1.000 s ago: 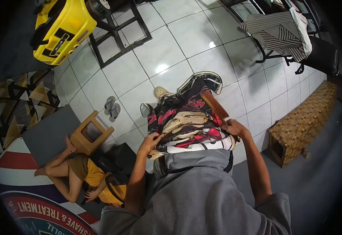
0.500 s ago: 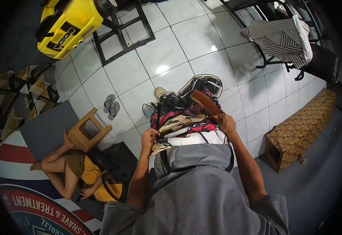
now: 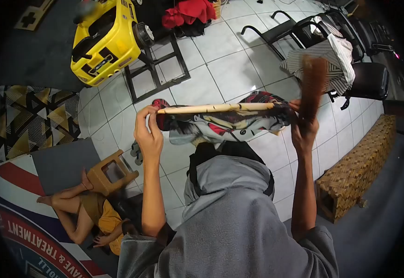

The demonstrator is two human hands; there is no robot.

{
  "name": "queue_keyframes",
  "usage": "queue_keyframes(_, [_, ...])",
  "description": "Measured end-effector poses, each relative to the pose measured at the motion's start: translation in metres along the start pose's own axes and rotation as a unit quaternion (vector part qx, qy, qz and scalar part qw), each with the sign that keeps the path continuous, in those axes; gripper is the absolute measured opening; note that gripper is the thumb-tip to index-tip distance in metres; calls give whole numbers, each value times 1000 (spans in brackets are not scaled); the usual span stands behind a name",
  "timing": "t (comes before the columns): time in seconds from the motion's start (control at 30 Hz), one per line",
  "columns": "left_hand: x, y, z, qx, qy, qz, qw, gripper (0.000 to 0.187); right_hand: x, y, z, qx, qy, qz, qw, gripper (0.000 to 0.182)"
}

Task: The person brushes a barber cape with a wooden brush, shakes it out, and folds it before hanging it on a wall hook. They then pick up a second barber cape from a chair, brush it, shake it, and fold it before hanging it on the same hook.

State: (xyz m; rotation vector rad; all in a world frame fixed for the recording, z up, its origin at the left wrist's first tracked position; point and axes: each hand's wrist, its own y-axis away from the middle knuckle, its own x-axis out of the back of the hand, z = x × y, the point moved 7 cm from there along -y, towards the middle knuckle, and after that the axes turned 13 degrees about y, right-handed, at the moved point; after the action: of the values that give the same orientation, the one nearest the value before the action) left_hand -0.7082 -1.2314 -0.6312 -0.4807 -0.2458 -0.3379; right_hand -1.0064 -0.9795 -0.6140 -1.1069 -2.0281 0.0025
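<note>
A patterned cloth in black, white, red and cream is stretched out in front of my body, its cream upper edge drawn almost straight. My left hand pinches the cloth's left corner. At the opposite corner, my right hand grips a brown brush and the cloth together. The brush stands up above the fingers and is smeared by motion. Below its upper edge the cloth hangs loose, over the tiled floor and just ahead of my dark shorts.
A person in yellow lies at lower left by a tan stool. A yellow toy car and black metal frame stand ahead. A chair with striped cloth is upper right; a woven box lies right.
Both hands have risen away from my lap and spread apart, lifting the cloth and pulling its edge taut. The brush has swung upright and moved right. The view has tilted forward.
</note>
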Motion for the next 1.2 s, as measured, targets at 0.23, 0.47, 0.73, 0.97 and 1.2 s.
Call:
queue_keyframes(0.23, [3,64,12,44,-15,-144,989,11,-3,72,36,-162,-161,-290,929,16])
queue_keyframes(0.47, [4,139,11,265,40,-239,933,9,-32,153,40,-348,-122,-553,747,34])
queue_keyframes(0.73, [-13,141,21,264,76,-347,897,15,-80,117,38,-78,7,-551,831,44])
queue_keyframes(0.97, [8,185,-24,480,25,-280,831,21,-119,137,67,-36,-26,-584,811,39])
queue_keyframes(1.2, [27,213,-36,506,105,-283,808,17,-127,138,79,-1,144,-601,786,30])
